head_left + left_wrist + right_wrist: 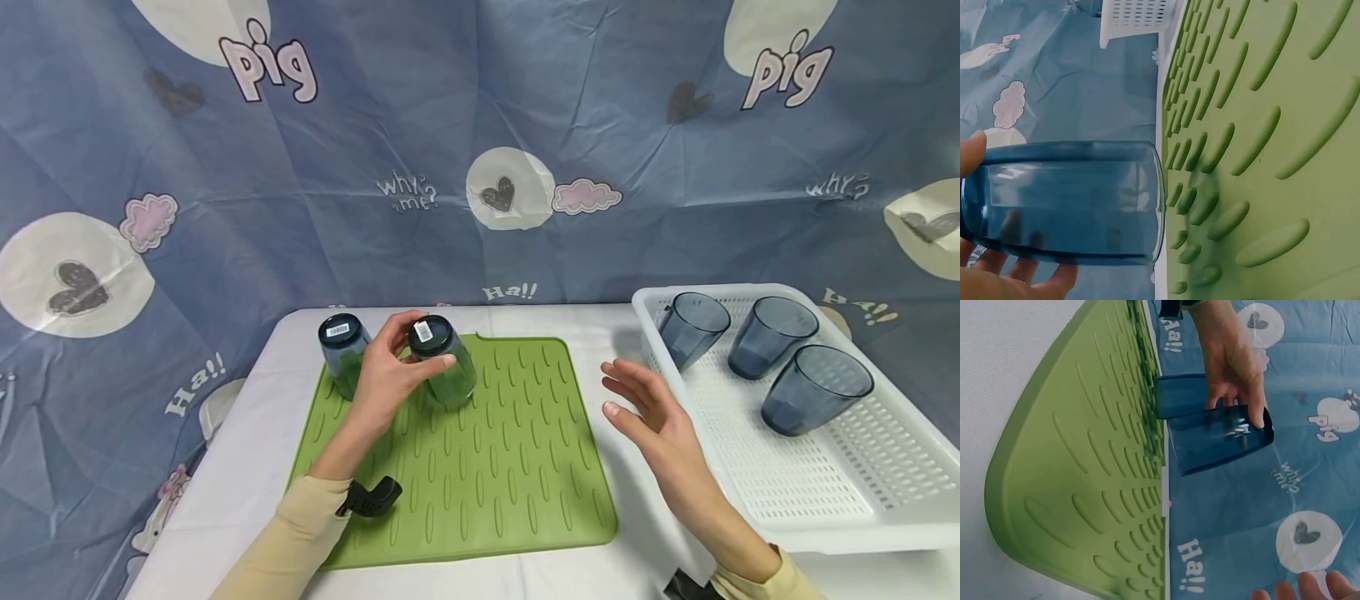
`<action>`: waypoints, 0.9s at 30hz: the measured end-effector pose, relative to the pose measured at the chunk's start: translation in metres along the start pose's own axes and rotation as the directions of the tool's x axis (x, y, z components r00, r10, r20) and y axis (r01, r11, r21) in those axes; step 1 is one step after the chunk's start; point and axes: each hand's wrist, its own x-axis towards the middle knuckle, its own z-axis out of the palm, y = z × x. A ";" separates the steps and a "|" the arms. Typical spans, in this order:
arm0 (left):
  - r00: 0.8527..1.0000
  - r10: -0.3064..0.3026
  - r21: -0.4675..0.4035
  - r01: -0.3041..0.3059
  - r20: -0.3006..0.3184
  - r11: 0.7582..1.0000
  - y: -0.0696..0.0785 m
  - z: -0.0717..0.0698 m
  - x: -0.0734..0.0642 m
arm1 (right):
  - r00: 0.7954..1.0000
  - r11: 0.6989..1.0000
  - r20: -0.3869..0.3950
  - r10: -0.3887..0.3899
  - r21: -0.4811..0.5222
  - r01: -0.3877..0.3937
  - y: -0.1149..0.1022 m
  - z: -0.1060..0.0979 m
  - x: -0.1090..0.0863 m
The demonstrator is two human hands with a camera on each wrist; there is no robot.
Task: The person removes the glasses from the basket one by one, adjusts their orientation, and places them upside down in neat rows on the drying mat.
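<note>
My left hand (pixel 386 371) grips a blue tinted drinking glass (pixel 453 375) near its base, thumb on one side and fingers on the other. That glass is upside down, a white label on its base, its rim right at the surface of the green drying mat (pixel 517 483) in the left wrist view. Just left of this hand, a second upturned glass (pixel 341 350) stands at the mat's far left corner, partly covered by the fingers. My right hand (pixel 660 425) hovers between mat and basket, fingers loosely bent and holding nothing.
A white perforated plastic basket (pixel 750 500) stands on the right. Inside are three blue glasses, mouths up and leaning: one at the back left (pixel 693 325), one in the middle (pixel 772 333), one nearer (pixel 813 387). A blue printed cloth (pixel 420 258) hangs behind the white table (pixel 225 508).
</note>
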 end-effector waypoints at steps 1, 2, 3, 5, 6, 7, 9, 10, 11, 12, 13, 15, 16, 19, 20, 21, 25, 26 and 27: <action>1.000 -0.002 0.003 0.002 -0.007 1.000 -0.001 0.000 0.001 | 1.000 1.000 0.001 0.002 0.000 -0.002 0.000 0.000 0.000; 1.000 -0.003 0.004 0.003 -0.014 1.000 -0.001 0.001 0.002 | 1.000 1.000 0.002 0.004 -0.001 -0.004 0.001 0.000 0.000; 1.000 -0.005 0.005 0.005 -0.022 1.000 -0.002 0.001 0.003 | 1.000 1.000 0.002 0.006 -0.001 -0.006 0.001 0.001 0.000; 0.999 -0.006 0.006 0.006 -0.036 1.000 -0.003 0.002 0.005 | 1.000 1.000 0.003 0.009 0.000 -0.009 0.002 0.001 0.000; 0.999 -0.007 0.007 0.007 -0.042 1.000 -0.003 0.003 0.006 | 1.000 1.000 0.003 0.010 0.001 -0.010 0.002 0.001 -0.001; 0.999 -0.009 0.011 0.010 -0.047 1.000 -0.004 0.003 0.007 | 1.000 1.000 0.003 0.010 0.002 -0.010 0.003 0.001 -0.001; 0.998 -0.023 0.023 0.024 -0.056 0.999 -0.006 0.003 0.009 | 1.000 1.000 0.003 0.010 0.002 -0.010 0.004 0.001 -0.001; 0.998 -0.031 0.030 0.033 -0.059 0.999 -0.006 0.003 0.009 | 1.000 1.000 0.002 0.009 0.003 -0.009 0.004 0.001 -0.001; 0.997 -0.040 0.035 0.043 -0.063 0.998 -0.007 0.003 0.010 | 1.000 1.000 0.002 0.010 0.002 -0.010 0.004 0.001 -0.001; 0.997 -0.049 0.038 0.052 -0.067 0.998 -0.007 0.003 0.011 | 1.000 1.000 0.001 0.011 0.003 -0.011 0.005 0.002 -0.001; 0.996 -0.059 0.041 0.062 -0.071 0.997 -0.007 0.003 0.011 | 1.000 1.000 0.001 0.011 0.005 -0.011 0.005 0.002 -0.001; 0.994 -0.074 0.044 0.077 -0.076 0.996 -0.003 0.004 0.011 | 1.000 1.000 0.000 0.015 0.006 -0.015 0.005 0.002 -0.001; 0.994 -0.079 0.047 0.082 -0.079 0.995 0.001 0.004 0.010 | 1.000 1.000 -0.001 0.016 0.008 -0.016 0.005 0.002 -0.001; 0.992 -0.090 0.058 0.095 -0.085 0.994 0.012 0.007 0.007 | 1.000 1.000 -0.001 0.021 0.010 -0.021 0.006 0.002 -0.001; 0.992 -0.092 0.062 0.098 -0.087 0.993 0.016 0.008 0.006 | 1.000 1.000 -0.001 0.023 0.010 -0.023 0.006 0.002 -0.001; 0.992 -0.094 0.069 0.100 -0.089 0.993 0.020 0.008 0.005 | 1.000 1.000 -0.001 0.024 0.009 -0.024 0.007 0.002 -0.001; 0.990 -0.101 0.075 0.108 -0.100 0.991 0.023 0.010 0.005 | 1.000 1.000 0.004 0.028 0.008 -0.028 0.007 0.002 -0.001; 0.989 -0.101 0.077 0.109 -0.104 0.991 0.023 0.010 0.006 | 1.000 1.000 0.004 0.029 0.008 -0.029 0.007 0.002 -0.001; 0.989 -0.101 0.079 0.110 -0.107 0.991 0.022 0.010 0.006 | 1.000 1.000 0.004 0.029 0.008 -0.029 0.007 0.002 -0.001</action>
